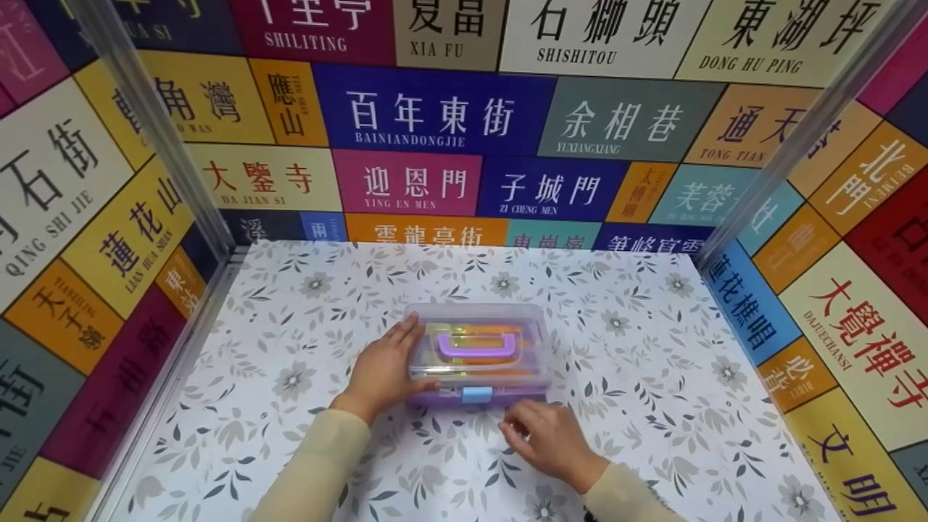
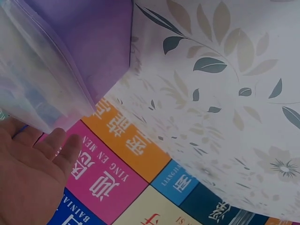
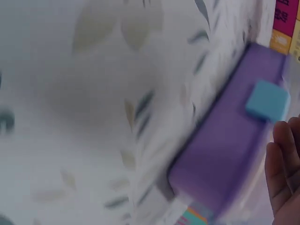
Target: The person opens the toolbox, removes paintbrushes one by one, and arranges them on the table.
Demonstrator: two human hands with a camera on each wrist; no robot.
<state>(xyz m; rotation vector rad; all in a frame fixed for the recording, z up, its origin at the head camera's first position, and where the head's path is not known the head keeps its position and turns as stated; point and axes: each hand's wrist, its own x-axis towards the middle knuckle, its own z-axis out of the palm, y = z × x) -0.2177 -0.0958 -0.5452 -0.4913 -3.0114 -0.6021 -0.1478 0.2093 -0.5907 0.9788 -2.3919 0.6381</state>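
The purple box [image 1: 478, 367] is sitting on the table [image 1: 638, 435]; the left hand [image 1: 384, 368] is laying nearly straight fingers along its left side, apparently steadying it, while the right hand [image 1: 549, 437], loosely curled, is holding nothing near the blue latch [image 1: 477, 395].

Head view: from above, looking forward and down; farthest back, taking in table [image 1: 435, 464], box [image 1: 480, 367], left hand [image 1: 384, 366], right hand [image 1: 547, 438] and rear wall [image 1: 435, 109].
Left wrist view: close beside box; faces rear wall, lettering inverted and slanted.
Right wrist view: close to box's latch side; strongly tilted, table filling left part.
Head/left wrist overlap: box, pink YING EN MEN sign [image 1: 408, 183].
Head/right wrist overlap: box front, blue latch [image 1: 477, 394].
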